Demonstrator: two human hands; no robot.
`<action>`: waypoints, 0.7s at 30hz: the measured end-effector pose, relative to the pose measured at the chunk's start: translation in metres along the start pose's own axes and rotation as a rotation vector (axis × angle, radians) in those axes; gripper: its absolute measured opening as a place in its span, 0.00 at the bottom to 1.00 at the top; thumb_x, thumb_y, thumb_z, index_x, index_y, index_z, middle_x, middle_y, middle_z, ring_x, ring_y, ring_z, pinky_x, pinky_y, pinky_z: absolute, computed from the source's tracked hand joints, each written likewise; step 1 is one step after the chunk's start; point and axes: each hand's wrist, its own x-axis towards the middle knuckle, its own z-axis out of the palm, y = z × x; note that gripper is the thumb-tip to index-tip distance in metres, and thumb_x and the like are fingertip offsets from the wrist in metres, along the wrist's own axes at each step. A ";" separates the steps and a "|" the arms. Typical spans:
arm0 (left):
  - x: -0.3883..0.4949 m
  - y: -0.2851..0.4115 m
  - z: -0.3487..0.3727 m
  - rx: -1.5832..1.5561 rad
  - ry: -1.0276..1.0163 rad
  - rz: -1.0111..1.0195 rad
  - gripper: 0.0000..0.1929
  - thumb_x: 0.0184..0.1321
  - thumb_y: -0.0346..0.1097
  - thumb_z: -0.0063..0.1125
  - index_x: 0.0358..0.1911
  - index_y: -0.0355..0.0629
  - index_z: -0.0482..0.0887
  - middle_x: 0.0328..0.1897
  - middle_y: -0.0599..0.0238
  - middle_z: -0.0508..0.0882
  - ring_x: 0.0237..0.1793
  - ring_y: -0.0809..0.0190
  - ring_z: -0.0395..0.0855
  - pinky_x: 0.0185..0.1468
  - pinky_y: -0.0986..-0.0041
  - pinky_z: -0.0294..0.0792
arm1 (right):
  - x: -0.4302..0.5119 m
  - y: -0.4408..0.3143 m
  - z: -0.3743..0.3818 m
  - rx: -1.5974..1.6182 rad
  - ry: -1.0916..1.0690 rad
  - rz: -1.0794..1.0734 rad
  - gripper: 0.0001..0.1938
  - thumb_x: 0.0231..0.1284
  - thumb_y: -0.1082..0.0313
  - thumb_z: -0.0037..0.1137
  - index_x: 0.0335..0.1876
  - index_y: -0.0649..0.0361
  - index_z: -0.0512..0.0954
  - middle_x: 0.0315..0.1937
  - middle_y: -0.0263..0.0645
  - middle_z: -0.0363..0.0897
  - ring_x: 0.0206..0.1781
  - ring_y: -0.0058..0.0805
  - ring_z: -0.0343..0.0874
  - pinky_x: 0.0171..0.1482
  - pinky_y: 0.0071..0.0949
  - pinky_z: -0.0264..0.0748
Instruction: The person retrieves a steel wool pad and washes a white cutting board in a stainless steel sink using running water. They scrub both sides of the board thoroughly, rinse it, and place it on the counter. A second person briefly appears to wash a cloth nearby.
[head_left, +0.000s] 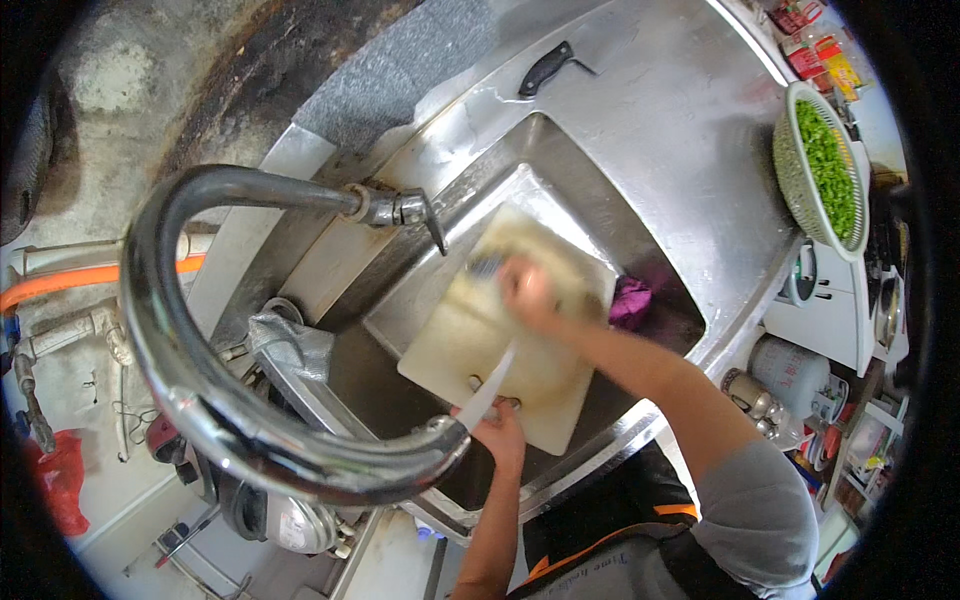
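Note:
A pale plastic cutting board (480, 330) lies tilted in the stainless steel sink (592, 187), with brownish stains on its upper part. My left hand (501, 435) grips the board at its near edge. Blurred by motion, my right hand (529, 292) is on the board's surface, closed around a dark grey scrubber (484, 265) that is too smeared to name exactly. A stream of water (489, 390) runs from the curved chrome faucet (300, 465) onto the board near my left hand. A purple cloth (630, 301) sits in the sink, right of the board.
The faucet's neck arches over the sink's left side. A black-handled tool (546, 71) lies on the steel drainboard (660, 112). At the right edge stands a plastic colander (795, 180) of chopped greens (825, 169). A silvery cloth (292, 345) hangs over the left rim.

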 end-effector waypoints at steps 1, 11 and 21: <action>-0.001 0.000 -0.001 0.077 0.044 -0.014 0.33 0.51 0.15 0.47 0.60 0.36 0.46 0.56 0.53 0.62 0.53 0.59 0.64 0.54 0.70 0.63 | 0.027 0.014 0.005 -0.154 0.015 0.282 0.07 0.50 0.65 0.53 0.28 0.59 0.78 0.27 0.47 0.79 0.30 0.42 0.79 0.35 0.37 0.75; -0.002 -0.001 0.002 0.022 0.060 0.101 0.27 0.52 0.17 0.48 0.54 0.38 0.51 0.51 0.54 0.66 0.49 0.61 0.68 0.50 0.70 0.67 | -0.052 -0.037 0.029 0.196 -0.076 -0.288 0.07 0.51 0.64 0.51 0.25 0.59 0.74 0.26 0.50 0.75 0.24 0.46 0.75 0.27 0.40 0.72; 0.014 -0.004 -0.017 -0.128 0.120 -0.009 0.29 0.49 0.16 0.46 0.58 0.36 0.57 0.55 0.54 0.68 0.45 0.62 0.72 0.39 0.73 0.72 | 0.019 0.141 -0.022 -0.456 0.062 0.304 0.10 0.50 0.60 0.51 0.33 0.56 0.78 0.33 0.48 0.77 0.38 0.47 0.77 0.41 0.41 0.75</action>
